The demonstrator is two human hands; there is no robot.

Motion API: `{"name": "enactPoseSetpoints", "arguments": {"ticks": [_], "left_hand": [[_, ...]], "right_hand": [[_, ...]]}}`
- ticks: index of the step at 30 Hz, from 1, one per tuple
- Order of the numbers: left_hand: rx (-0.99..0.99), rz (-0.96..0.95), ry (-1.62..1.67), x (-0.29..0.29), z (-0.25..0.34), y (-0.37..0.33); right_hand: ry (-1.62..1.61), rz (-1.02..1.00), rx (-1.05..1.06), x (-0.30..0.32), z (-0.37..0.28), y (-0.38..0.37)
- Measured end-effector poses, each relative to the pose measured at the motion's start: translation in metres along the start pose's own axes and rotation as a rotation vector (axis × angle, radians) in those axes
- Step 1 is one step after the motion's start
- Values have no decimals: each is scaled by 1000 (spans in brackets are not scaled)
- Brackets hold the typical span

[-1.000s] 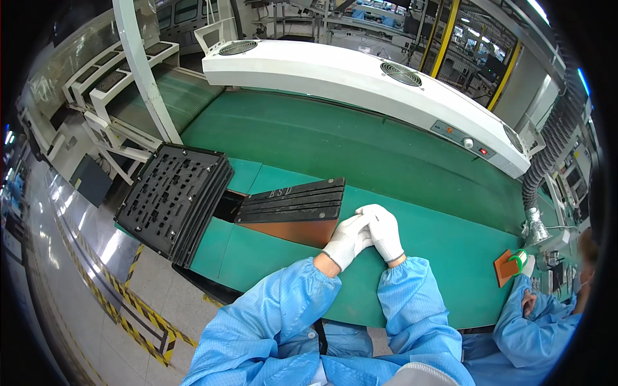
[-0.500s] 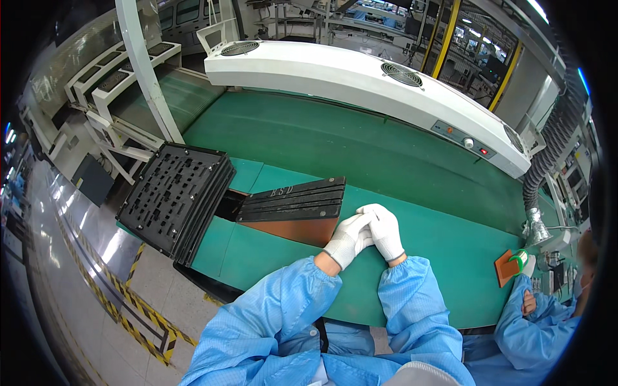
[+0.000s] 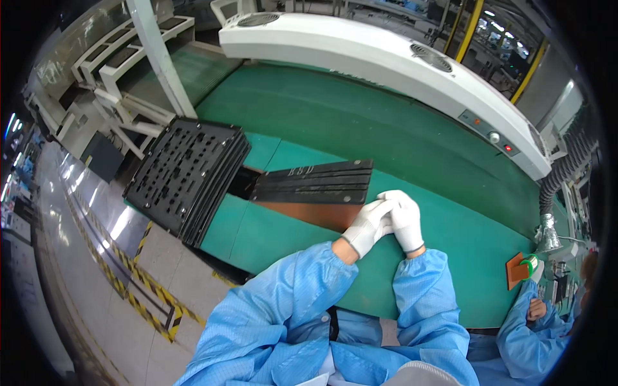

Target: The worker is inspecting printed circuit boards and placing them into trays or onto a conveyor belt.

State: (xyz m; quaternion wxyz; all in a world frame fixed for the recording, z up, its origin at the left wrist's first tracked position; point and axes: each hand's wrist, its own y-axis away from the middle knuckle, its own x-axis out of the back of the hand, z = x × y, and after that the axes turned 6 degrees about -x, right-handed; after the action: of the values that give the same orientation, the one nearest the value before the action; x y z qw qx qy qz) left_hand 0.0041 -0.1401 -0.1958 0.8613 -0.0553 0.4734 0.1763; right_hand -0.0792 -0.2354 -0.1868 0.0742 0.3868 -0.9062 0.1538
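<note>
My left hand (image 3: 368,229) and my right hand (image 3: 407,222), both in white knit gloves, are clasped over the teal work surface (image 3: 444,264). Their fingers are folded against each other, and no object shows between them; the inner palms are hidden. Just left of my left hand lies a stack of long black plates (image 3: 312,184) with screws at the corners. The plates top an orange-brown block (image 3: 315,214), whose right end is nearest my left glove. Farther left is a tilted stack of black slotted trays (image 3: 183,170).
A green conveyor belt (image 3: 335,119) runs behind the work surface, under a long white fan unit (image 3: 360,55). At right, a co-worker's blue sleeve (image 3: 531,338) is near an orange-brown board (image 3: 515,271) and a green-and-white spool (image 3: 530,264). A ribbed duct (image 3: 566,164) hangs there.
The whole view has shifted, so the bench and its contents appear farther right and slightly higher. My hands stay clasped together beside the black plates.
</note>
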Motion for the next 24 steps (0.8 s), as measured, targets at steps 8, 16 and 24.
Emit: {"name": "enactPoseSetpoints", "arguments": {"ticks": [8, 16, 24], "left_hand": [[-24, 13, 45, -8, 1, 1], [-74, -108, 43, 3, -17, -6], [-54, -58, -56, -6, -7, 5]], "right_hand": [[33, -6, 4, 2, -3, -1], [53, -44, 2, 6, 10, -3], [6, -87, -144, 2, 11, -1]]}}
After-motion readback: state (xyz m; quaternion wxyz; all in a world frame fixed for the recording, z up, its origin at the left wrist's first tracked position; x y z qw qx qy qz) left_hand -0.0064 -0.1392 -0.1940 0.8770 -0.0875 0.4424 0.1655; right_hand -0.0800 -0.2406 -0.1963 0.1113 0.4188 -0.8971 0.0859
